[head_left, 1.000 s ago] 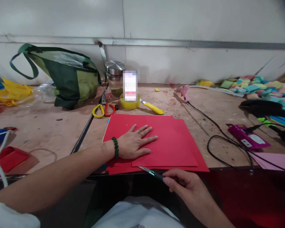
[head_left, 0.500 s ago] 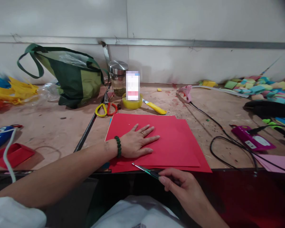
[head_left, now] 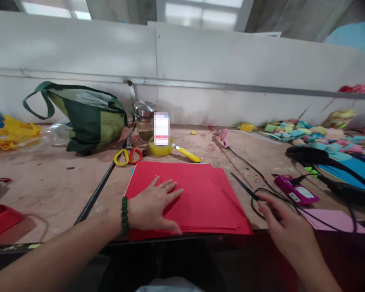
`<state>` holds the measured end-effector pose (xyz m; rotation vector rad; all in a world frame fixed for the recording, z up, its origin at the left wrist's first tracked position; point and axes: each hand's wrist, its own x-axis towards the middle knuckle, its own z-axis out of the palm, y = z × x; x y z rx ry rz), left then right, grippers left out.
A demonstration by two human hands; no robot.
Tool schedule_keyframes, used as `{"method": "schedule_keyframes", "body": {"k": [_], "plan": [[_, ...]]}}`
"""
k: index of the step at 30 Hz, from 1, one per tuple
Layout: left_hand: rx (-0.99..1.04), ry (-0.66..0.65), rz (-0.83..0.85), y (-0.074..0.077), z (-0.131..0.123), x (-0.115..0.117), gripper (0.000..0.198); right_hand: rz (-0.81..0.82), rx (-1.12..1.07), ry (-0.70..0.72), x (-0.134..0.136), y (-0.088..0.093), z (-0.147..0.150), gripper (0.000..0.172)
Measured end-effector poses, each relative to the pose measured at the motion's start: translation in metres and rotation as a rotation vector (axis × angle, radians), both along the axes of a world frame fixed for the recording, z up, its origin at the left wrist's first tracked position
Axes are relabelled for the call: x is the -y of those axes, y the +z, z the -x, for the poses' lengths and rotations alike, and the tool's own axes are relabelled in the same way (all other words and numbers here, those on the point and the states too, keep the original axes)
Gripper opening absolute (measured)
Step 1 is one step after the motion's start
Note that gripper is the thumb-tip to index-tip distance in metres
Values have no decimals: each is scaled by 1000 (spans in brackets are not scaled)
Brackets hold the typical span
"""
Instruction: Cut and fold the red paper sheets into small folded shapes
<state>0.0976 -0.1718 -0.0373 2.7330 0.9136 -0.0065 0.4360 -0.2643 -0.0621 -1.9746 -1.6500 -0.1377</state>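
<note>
My left hand (head_left: 153, 205) lies flat with fingers spread on a stack of red paper sheets (head_left: 197, 194) at the table's front edge; a green bead bracelet is on its wrist. My right hand (head_left: 284, 227) is to the right of the stack, fingers closed round a thin dark green-handled blade tool (head_left: 245, 187) that points away toward the back left. The tool's tip is above the table, just off the paper's right edge.
Yellow-and-red scissors (head_left: 127, 156), a yellow tape roll (head_left: 160, 149), a yellow utility knife (head_left: 187, 153), a jar (head_left: 144, 119) and a green bag (head_left: 88, 117) stand behind the paper. A pink glue gun (head_left: 222, 136), black cables (head_left: 261, 182), a magenta device (head_left: 296, 193) and coloured foam scraps (head_left: 304, 132) lie right.
My right hand has moved with the tool from the paper's front edge to its right side. The camera has tilted up. My left hand stays flat on the paper.
</note>
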Motion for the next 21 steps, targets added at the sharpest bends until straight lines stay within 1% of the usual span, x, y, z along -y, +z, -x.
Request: {"method": "schedule_keyframes", "body": {"k": [1,2,5,7,9,11,12,13,15,16,17,18,21], "plan": [[-5,-2,2,1,0,8,93,37,101,-39,-10,-4,-11,38],[-9,8,-1,2,-1,15,91,80,193,-75,-19,-8,-20,39],[9,95,-7,2,-2,36,70,183,385,-113,-37,-19,-29,39],[41,152,16,2,1,45,56,172,463,-90,-42,-22,-28,38],[79,201,51,3,6,52,43,91,490,-44,-41,-19,-20,40],[118,238,93,2,13,55,34,-16,452,67,-36,-11,-3,43],[138,249,110,0,16,56,31,-54,410,166,-31,-6,10,44],[160,256,121,-2,19,56,30,-52,362,311,-26,-1,24,42],[219,263,115,-7,23,56,28,48,300,614,-15,6,52,39],[260,266,91,-10,25,55,27,76,283,726,-11,7,65,45],[311,268,52,-12,27,55,25,82,275,797,-8,8,74,49],[368,268,-5,-13,29,54,24,73,271,832,-7,7,81,49],[503,233,-247,-11,36,53,27,-2,262,813,-13,4,83,37]]}}
